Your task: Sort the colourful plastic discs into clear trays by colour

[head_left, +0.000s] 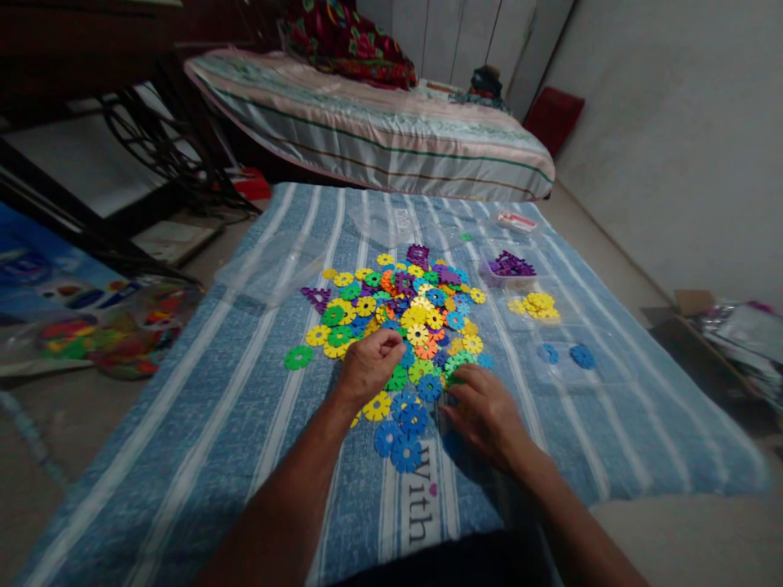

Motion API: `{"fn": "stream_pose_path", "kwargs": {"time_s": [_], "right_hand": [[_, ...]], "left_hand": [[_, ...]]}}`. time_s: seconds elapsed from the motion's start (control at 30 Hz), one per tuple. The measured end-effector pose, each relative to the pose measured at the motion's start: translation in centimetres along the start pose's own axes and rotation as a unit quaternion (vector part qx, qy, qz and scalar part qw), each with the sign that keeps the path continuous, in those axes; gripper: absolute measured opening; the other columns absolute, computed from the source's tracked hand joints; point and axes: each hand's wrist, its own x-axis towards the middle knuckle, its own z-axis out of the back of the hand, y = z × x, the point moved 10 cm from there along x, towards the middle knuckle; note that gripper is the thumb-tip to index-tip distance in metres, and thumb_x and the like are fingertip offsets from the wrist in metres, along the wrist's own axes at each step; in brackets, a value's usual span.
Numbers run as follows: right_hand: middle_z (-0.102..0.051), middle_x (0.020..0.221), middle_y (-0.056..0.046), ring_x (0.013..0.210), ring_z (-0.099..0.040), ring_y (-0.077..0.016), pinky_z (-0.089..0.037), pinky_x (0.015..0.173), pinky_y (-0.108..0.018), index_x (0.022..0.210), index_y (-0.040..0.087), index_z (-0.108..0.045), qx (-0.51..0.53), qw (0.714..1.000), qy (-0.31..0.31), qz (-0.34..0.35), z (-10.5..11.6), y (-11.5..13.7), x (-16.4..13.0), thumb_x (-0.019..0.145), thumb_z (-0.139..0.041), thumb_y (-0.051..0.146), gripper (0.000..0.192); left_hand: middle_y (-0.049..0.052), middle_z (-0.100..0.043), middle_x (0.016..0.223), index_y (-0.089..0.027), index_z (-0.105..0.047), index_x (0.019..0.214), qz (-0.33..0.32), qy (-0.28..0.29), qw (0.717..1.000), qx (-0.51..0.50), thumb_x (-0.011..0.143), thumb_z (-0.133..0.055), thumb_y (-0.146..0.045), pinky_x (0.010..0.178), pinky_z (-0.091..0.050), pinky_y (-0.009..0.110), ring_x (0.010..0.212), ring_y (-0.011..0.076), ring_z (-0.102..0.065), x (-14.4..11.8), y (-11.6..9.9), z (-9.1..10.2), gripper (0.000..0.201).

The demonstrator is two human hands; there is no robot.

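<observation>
Left hand [370,363] fingers curled, pinching at pile [404,314] | right hand [486,416] fingers spread flat on blue discs [404,432] at 6 o'clock | best: lift single pieces, sorted heaps at 2 o'clock.

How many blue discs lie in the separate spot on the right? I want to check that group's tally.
2: one blue disc on the left, the other just right of it, beyond the right hand. None looks hidden there.
</observation>
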Motion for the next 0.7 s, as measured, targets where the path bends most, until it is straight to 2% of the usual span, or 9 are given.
{"fn": "stream_pose_path", "kwargs": {"time_s": [0.1, 0.27, 0.47, 0.6, 0.7], "right_hand": [[-0.065, 0.107, -0.011, 0.113, -0.055, -0.0260, -0.049, 0.096, -0.043, 0.092, 0.018, -0.065, 0.021, 1.000, -0.021, -0.003, -0.6, 1.4, 0.3, 0.089, -0.057, 0.026, 0.012], [-0.063, 0.112, -0.012, 0.119, -0.051, -0.0287, -0.048, 0.097, -0.046, 0.095, 0.018, -0.066, 0.015, 1.000, 0.005, -0.015, -2.1, 2.9, 1.2, 0.088, -0.059, 0.025, 0.012], [-0.056, 0.126, -0.017, 0.127, -0.042, -0.0359, -0.042, 0.099, -0.055, 0.106, 0.018, -0.065, -0.032, 0.998, 0.044, -0.023, -4.0, 3.7, 1.3, 0.083, -0.067, 0.039, 0.031], [-0.057, 0.126, -0.016, 0.127, -0.043, -0.0355, -0.041, 0.099, -0.057, 0.105, 0.019, -0.066, -0.031, 0.998, 0.058, 0.021, -4.9, 5.2, 0.9, 0.083, -0.067, 0.035, 0.026], [-0.060, 0.122, -0.013, 0.125, -0.045, -0.0330, -0.041, 0.099, -0.055, 0.098, 0.020, -0.068, -0.006, 0.998, 0.044, 0.033, -4.1, 5.2, 0.3, 0.086, -0.063, 0.031, 0.017]], "left_hand": [[-0.004, -0.061, 0.057, -0.019, -0.064, 0.076, -0.003, -0.001, 1.000, 0.007, 0.077, -0.056, -0.037, 0.054, -0.044, 0.021, 0.054, 0.0118, -0.057, 0.0, 0.0, -0.1, 0.020], [-0.003, -0.063, 0.061, -0.019, -0.064, 0.078, -0.003, -0.006, 1.000, -0.001, 0.077, -0.056, -0.038, 0.057, -0.046, 0.022, 0.057, 0.0125, -0.059, 0.0, 0.1, -0.1, 0.020], [-0.003, -0.064, 0.061, -0.019, -0.064, 0.077, -0.009, 0.002, 1.000, 0.003, 0.077, -0.056, -0.036, 0.057, -0.045, 0.021, 0.056, 0.0121, -0.059, -0.1, -0.1, -0.2, 0.018], [-0.004, -0.063, 0.059, -0.019, -0.064, 0.078, -0.003, 0.005, 1.000, 0.005, 0.077, -0.056, -0.036, 0.057, -0.045, 0.022, 0.055, 0.0120, -0.059, -0.1, 0.1, -0.4, 0.019], [-0.004, -0.062, 0.058, -0.019, -0.064, 0.078, -0.004, 0.005, 1.000, 0.006, 0.077, -0.055, -0.036, 0.056, -0.044, 0.022, 0.054, 0.0117, -0.058, -0.1, 0.0, -0.4, 0.019]]}}
